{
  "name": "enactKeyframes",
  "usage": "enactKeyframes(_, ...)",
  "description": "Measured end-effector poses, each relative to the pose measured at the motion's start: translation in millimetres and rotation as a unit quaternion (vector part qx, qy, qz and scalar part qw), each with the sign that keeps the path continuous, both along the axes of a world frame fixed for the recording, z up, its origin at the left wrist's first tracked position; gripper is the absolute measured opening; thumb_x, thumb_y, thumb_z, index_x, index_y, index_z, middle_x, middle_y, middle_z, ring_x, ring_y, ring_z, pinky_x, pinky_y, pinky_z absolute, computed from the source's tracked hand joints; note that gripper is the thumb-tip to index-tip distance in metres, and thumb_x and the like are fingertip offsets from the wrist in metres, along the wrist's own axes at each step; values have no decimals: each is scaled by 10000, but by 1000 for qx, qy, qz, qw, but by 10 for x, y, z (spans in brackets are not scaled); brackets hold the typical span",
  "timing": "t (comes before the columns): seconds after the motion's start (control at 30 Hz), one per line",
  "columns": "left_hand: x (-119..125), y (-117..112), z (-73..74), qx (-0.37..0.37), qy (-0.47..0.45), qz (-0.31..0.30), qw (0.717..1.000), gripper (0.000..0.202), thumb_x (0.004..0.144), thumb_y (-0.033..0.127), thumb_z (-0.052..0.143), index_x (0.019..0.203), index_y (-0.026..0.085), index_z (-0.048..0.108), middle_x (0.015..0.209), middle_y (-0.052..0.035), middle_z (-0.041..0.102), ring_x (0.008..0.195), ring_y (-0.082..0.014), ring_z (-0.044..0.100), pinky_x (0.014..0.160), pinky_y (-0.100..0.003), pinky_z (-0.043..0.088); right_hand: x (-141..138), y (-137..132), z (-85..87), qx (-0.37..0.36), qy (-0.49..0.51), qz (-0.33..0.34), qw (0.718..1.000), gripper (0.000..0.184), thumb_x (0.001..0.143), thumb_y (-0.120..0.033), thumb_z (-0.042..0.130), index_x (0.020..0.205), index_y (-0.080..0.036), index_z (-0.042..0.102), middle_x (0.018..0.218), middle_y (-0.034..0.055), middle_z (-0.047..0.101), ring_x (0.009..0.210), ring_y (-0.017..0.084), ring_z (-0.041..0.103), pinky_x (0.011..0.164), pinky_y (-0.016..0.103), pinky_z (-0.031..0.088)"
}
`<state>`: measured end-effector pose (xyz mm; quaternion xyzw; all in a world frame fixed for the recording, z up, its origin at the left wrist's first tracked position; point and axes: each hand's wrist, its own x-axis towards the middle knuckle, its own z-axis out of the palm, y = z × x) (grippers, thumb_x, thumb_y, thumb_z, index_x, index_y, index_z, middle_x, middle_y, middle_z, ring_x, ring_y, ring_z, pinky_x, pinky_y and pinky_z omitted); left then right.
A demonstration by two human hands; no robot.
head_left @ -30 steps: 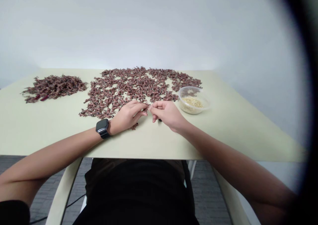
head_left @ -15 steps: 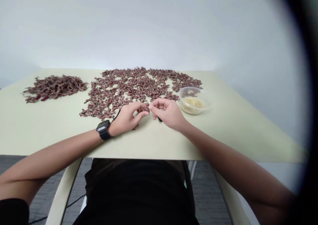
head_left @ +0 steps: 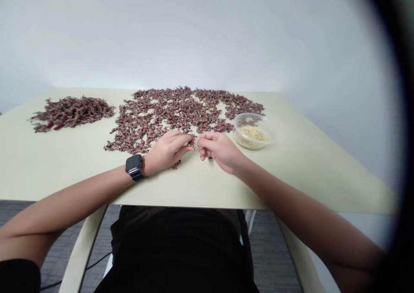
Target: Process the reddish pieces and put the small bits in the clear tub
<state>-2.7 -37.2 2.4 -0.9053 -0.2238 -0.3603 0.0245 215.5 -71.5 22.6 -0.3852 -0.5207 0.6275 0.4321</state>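
My left hand (head_left: 170, 150), with a dark watch on its wrist, is closed in a pinch on a small reddish-brown piece (head_left: 192, 141) that shows at its fingertips. Right beside it, my right hand (head_left: 220, 151) has thumb and forefinger pressed together close to that piece; anything between them is too small to make out. Beyond both hands spreads a wide layer of similar reddish-brown pieces (head_left: 171, 112), tangled and with dark and shiny bits. A few more pieces (head_left: 175, 165) lie under my left hand. A small dark object (head_left: 210, 157) is mostly hidden below my right hand.
To the right stands a round clear plastic tub (head_left: 239, 140) holding tiny golden bits (head_left: 254, 133). A separate heap of reddish-brown pieces (head_left: 76, 112), with dark red strips at its front, lies on the left of the pale table (head_left: 80, 172). A wall rises behind.
Both hands stay close together in front of the layer. My left hand has turned slightly, and the right fingers have shifted a little. The piles and tub look the same.
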Motion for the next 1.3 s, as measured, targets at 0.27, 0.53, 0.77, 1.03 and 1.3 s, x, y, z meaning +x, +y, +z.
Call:
enactKeyframes(0.27,7,-12,1,12,-5,-12,1000,282,978,313,627,1205,146,635,1003,-122,716,925,-214,633,834,-355,545,63,33,57,-18,10,45,999,243,778,-345,797,777,-170,628,680,-21,553,584,109,515,575,266,507)
enactKeyframes(0.53,35,-77,26,-31,-11,2,999,273,989,345,607,1180,153,640,984,-114,704,880,-200,621,806,-334,530,47,-29,38,229,-163,-33,959,166,920,-370,639,876,-211,624,784,6,608,615,135,574,542,265,513)
enactKeyframes(0.77,46,-94,38,-37,-8,1,999,262,993,349,596,1163,155,641,971,-106,705,879,-199,619,804,-333,522,82,-10,38,235,-173,-8,957,196,949,-380,612,854,-209,603,788,1,623,574,120,564,523,255,477)
enactKeyframes(1.03,49,-90,38,-38,-12,4,999,266,994,349,592,1170,156,644,974,-108,704,877,-199,622,796,-329,524,101,8,13,207,-157,12,966,226,967,-400,598,869,-198,614,675,-33,576,500,113,562,525,261,451)
enactKeyframes(1.3,57,-100,54,-38,-13,1,999,267,997,349,592,1173,155,643,961,-100,701,859,-192,620,776,-321,521,104,-16,38,232,-195,-3,953,178,971,-343,578,866,-205,619,661,-33,551,534,117,535,560,266,433)
